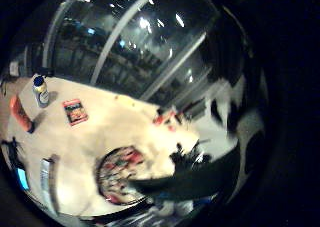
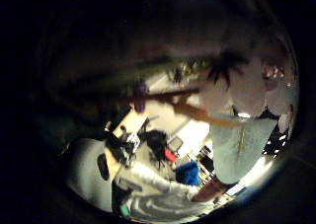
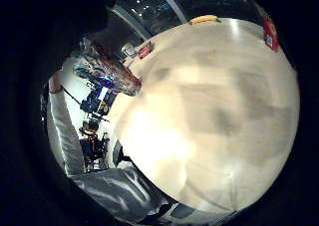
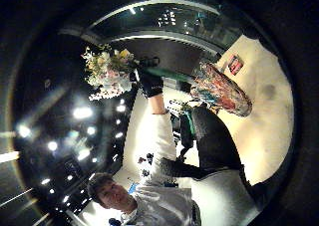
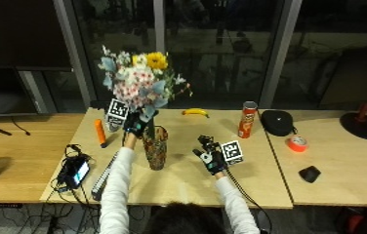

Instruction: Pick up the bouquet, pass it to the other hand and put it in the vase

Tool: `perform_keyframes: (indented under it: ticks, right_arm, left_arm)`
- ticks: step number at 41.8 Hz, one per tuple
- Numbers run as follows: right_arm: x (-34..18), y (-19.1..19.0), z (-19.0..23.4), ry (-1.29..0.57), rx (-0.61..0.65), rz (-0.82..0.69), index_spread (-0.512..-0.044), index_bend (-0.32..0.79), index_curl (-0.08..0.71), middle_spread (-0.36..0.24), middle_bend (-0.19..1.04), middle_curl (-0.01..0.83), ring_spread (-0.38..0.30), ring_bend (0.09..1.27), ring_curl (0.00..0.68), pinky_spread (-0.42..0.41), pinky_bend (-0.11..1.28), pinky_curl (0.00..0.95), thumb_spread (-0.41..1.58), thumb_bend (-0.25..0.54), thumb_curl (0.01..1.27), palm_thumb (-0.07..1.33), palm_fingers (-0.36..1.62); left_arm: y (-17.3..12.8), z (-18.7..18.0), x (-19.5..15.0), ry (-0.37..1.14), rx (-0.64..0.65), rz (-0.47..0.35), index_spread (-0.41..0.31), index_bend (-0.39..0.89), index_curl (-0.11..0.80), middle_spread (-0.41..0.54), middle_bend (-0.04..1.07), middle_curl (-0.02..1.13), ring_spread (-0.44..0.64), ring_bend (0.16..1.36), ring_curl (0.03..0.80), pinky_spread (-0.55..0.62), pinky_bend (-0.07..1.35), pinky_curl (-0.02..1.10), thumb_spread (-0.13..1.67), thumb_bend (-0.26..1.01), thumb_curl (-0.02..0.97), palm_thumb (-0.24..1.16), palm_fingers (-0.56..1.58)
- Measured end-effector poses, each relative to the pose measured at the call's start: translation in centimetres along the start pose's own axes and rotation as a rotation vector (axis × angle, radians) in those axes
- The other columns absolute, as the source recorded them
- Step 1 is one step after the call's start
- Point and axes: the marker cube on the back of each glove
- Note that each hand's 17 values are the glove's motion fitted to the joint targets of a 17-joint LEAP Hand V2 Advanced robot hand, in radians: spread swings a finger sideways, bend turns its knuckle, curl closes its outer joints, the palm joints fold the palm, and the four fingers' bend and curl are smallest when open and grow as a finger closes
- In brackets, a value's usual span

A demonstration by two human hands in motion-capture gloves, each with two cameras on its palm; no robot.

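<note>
The bouquet (image 5: 143, 80) of yellow, pink and white flowers is upright over the table, and my left hand (image 5: 134, 125) grips its stems just above the patterned vase (image 5: 155, 148). Whether the stem ends reach the vase mouth I cannot tell. My right hand (image 5: 211, 156) hovers open over the table (image 5: 190, 187), right of the vase, holding nothing. The right thumb side view shows the bouquet (image 4: 107, 71), the gripping left hand (image 4: 149, 84) and the vase (image 4: 222, 91) beside it. In the left little finger side view the vase mouth (image 1: 120, 174) lies under the palm. The left thumb side view shows the stems (image 2: 163, 93) close by.
A banana (image 5: 195, 112) and a red crisp can (image 5: 247, 119) stand at the back. An orange tool (image 5: 99, 132) and a device with cables (image 5: 76, 170) lie left of the vase. On the adjoining table to the right are a black pouch (image 5: 277, 122) and a tape roll (image 5: 296, 143).
</note>
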Motion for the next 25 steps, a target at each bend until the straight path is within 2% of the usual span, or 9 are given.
perform_keyframes:
  ticks: [1, 2, 3, 4, 8, 12, 16, 19, 25]
  right_arm:
    - [0.1, 0.2, 0.0, 0.018, 0.001, 0.015, -0.345, 0.14, 0.261, -0.079, 0.21, 0.379, -0.119, 0.42, 0.322, 0.137, 0.33, 0.329, 1.05, -0.022, 0.43, 0.64, 0.51]
    - [0.2, 0.4, -0.1, 0.039, 0.004, 0.028, -0.345, 0.14, 0.262, -0.079, 0.21, 0.379, -0.115, 0.42, 0.322, 0.137, 0.32, 0.33, 1.05, -0.023, 0.43, 0.64, 0.51]
    - [0.2, 0.6, -0.1, 0.059, 0.007, 0.036, -0.345, 0.14, 0.262, -0.079, 0.21, 0.378, -0.115, 0.42, 0.322, 0.138, 0.32, 0.33, 1.05, -0.023, 0.43, 0.64, 0.51]
    - [0.1, 0.9, -0.2, 0.07, 0.004, 0.038, -0.345, 0.14, 0.262, -0.079, 0.21, 0.378, -0.114, 0.41, 0.322, 0.138, 0.32, 0.331, 1.05, -0.023, 0.43, 0.64, 0.51]
    - [0.9, 1.5, -0.5, 0.134, -0.006, 0.045, -0.341, 0.14, 0.264, -0.079, 0.21, 0.379, -0.108, 0.4, 0.318, 0.138, 0.3, 0.329, 1.05, -0.011, 0.44, 0.67, 0.51]
    - [1.6, 1.8, -1.0, 0.185, 0.013, 0.059, -0.341, 0.14, 0.268, -0.075, 0.2, 0.378, -0.102, 0.38, 0.316, 0.145, 0.29, 0.331, 1.06, -0.013, 0.44, 0.69, 0.51]
    - [1.4, 2.5, -1.1, 0.11, -0.005, 0.137, -0.335, 0.15, 0.272, -0.073, 0.2, 0.377, -0.094, 0.37, 0.315, 0.149, 0.27, 0.329, 1.06, -0.016, 0.44, 0.7, 0.52]
    - [1.8, 2.6, -1.3, 0.088, -0.001, 0.129, -0.333, 0.14, 0.274, -0.069, 0.2, 0.377, -0.091, 0.35, 0.313, 0.151, 0.27, 0.33, 1.06, -0.019, 0.45, 0.71, 0.52]
    - [2.6, 3.1, -1.6, 0.078, 0.045, 0.108, -0.328, 0.15, 0.279, -0.062, 0.19, 0.376, -0.088, 0.34, 0.312, 0.153, 0.26, 0.331, 1.06, -0.02, 0.45, 0.71, 0.53]
  left_arm:
    - [1.4, -0.3, -1.9, -0.017, -0.072, -0.098, -0.221, 0.04, 0.524, -0.327, 0.68, 0.56, -0.36, 0.89, 0.469, -0.43, 0.77, 0.51, 0.87, -0.12, 0.461, 0.54, 1.08]
    - [2.8, -0.6, -3.6, -0.027, -0.131, -0.169, -0.106, -0.03, 0.488, -0.243, 0.67, 0.56, -0.23, 0.76, 0.436, -0.21, 0.5, 0.44, 0.86, -0.14, 0.445, 0.48, 0.29]
    - [4.4, -1.0, -5.3, -0.034, -0.178, -0.219, -0.05, -0.02, 0.502, -0.15, 0.65, 0.62, -0.14, 0.78, 0.541, -0.1, 0.58, 0.55, 0.85, -0.13, 0.434, 0.44, -0.04]
    - [5.9, -1.5, -6.8, -0.042, -0.214, -0.258, -0.009, 0.01, 0.5, -0.026, 0.53, 0.63, -0.05, 0.78, 0.571, -0.02, 0.63, 0.59, 0.85, -0.12, 0.423, 0.4, -0.38]
    - [12.0, -3.3, -11.1, -0.087, -0.323, -0.387, 0.107, 0.03, 0.397, 0.192, 0.29, 0.46, 0.18, 0.64, 0.401, 0.18, 0.52, 0.45, 0.84, -0.08, 0.4, 0.35, -0.4]
    - [15.7, -4.6, -8.7, -0.155, -0.364, -0.443, 0.178, 0.03, 0.328, 0.336, 0.17, 0.35, 0.33, 0.56, 0.311, 0.33, 0.45, 0.37, 0.83, -0.05, 0.388, 0.34, -0.34]
    - [15.9, -5.7, -9.0, -0.175, -0.358, -0.429, 0.22, 0.04, 0.277, 0.423, 0.15, 0.3, 0.43, 0.53, 0.278, 0.42, 0.42, 0.34, 0.82, -0.04, 0.379, 0.34, -0.31]
    - [15.3, -6.6, -9.2, -0.158, -0.351, -0.447, 0.24, 0.05, 0.248, 0.46, 0.14, 0.28, 0.48, 0.52, 0.266, 0.46, 0.41, 0.33, 0.82, -0.04, 0.373, 0.33, -0.29]
    - [15.3, -8.1, -6.2, -0.204, -0.359, -0.469, 0.274, 0.08, 0.21, 0.507, 0.14, 0.25, 0.54, 0.5, 0.253, 0.51, 0.39, 0.31, 0.82, -0.04, 0.363, 0.32, -0.25]
